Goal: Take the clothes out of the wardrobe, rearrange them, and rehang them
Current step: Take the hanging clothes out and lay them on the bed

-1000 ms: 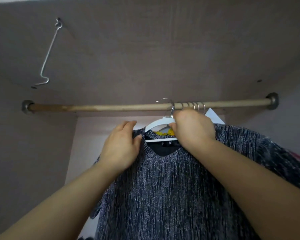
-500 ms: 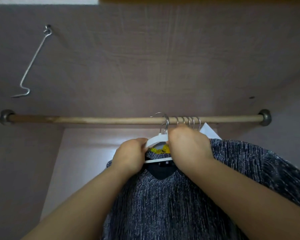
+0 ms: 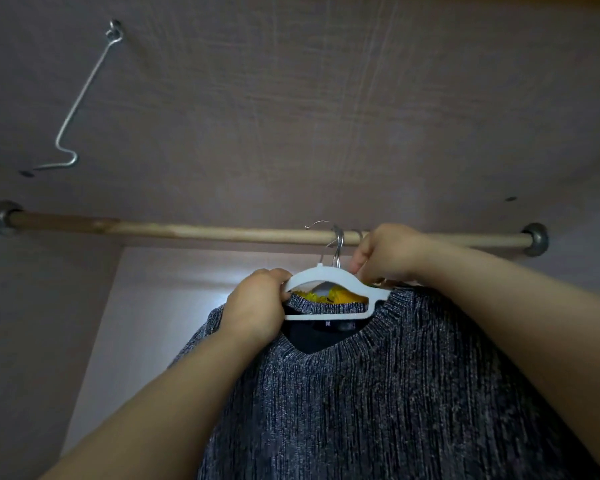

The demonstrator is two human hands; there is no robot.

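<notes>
Bare left hand (image 3: pixel 253 306), bare right hand (image 3: pixel 392 254), both forearms bare to the frame edge

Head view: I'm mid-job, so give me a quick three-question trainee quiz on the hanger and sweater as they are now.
1. True or false: the left hand grips the left end of the white hanger.
2. The garment showing behind the collar of the grey knit sweater is: A red, B yellow, C green.
3. Which hand is up by the wooden rail?
Key: 1 true; 2 B, the yellow garment; 3 the right hand.
</notes>
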